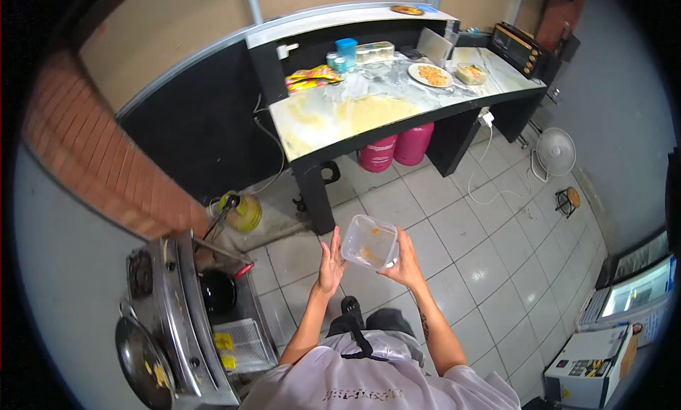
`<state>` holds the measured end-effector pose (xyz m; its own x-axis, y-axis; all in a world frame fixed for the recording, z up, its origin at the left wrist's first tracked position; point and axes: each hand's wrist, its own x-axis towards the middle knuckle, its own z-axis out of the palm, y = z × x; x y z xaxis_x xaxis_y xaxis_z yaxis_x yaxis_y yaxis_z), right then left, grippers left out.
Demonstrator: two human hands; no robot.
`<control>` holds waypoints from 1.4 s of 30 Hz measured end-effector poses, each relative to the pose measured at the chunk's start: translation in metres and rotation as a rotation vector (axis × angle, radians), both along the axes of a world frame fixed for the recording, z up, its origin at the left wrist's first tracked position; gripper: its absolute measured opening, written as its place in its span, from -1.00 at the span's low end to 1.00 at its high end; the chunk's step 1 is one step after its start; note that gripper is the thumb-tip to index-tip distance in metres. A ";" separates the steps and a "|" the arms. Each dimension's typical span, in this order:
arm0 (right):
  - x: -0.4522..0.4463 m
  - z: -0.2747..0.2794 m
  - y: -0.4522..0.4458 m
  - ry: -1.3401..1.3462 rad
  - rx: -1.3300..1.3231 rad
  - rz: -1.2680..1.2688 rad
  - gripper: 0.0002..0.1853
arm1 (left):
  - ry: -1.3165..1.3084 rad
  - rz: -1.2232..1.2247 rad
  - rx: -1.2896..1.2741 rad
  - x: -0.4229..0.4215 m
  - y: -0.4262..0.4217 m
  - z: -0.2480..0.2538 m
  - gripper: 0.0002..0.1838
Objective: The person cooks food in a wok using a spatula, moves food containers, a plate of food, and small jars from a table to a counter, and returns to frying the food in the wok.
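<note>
On the near side of the marbled counter (383,87), clear of its edge, the right hand (406,262) is closed on the right wall of a plastic container (369,241), fingers along the side and thumb at the lower corner. The left hand (330,266) is open, palm turned toward the container's left side, fingers straight; whether it touches the wall I cannot tell. So the container lies between both palms, tilted, its outline nearly square enough that its long axis is hard to read. It is translucent, thin and smooth, with rounded corners and orange smears inside. Glossy grey tiles (404,197) spread before the counter, and two rounded pink cylinders (377,154) stand beneath it. On the counter's veined top, a stiff blue tub (346,50) stands behind shiny, crinkled packets (311,78), while a round white plate (446,85) of crumbly orange food lies toward the right end. Well to the near left of the counter sits a dark, curved metal pan (135,353) with yellowish pieces in it.
</note>
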<state>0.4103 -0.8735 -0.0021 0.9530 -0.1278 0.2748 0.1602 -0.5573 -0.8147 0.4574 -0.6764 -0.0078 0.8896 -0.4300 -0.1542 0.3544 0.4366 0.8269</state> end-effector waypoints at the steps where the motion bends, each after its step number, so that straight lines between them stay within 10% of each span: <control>1: 0.016 0.002 -0.009 0.022 0.002 -0.062 0.11 | 0.050 -0.085 0.041 0.016 -0.010 0.003 -0.10; 4: 0.064 -0.003 -0.024 0.012 0.009 -0.087 0.15 | 0.112 -0.176 -0.175 0.066 -0.047 -0.017 -0.19; 11: 0.189 0.001 -0.119 0.029 0.009 -0.015 0.18 | -0.043 -0.139 0.191 0.198 -0.129 -0.030 -0.22; 18: 0.336 0.005 -0.254 0.024 0.074 0.271 0.14 | -0.524 -0.256 0.345 0.342 -0.236 0.019 0.38; 20: 0.377 0.018 -0.281 0.060 0.073 0.338 0.12 | -0.912 -0.171 0.633 0.376 -0.261 0.038 0.39; 26: 0.493 0.026 -0.334 0.134 0.187 0.465 0.08 | -0.763 0.019 0.584 0.484 -0.323 0.054 0.17; 42: 0.663 -0.005 -0.436 0.115 0.447 -0.146 -0.47 | -0.900 0.121 0.650 0.864 -0.547 0.058 0.03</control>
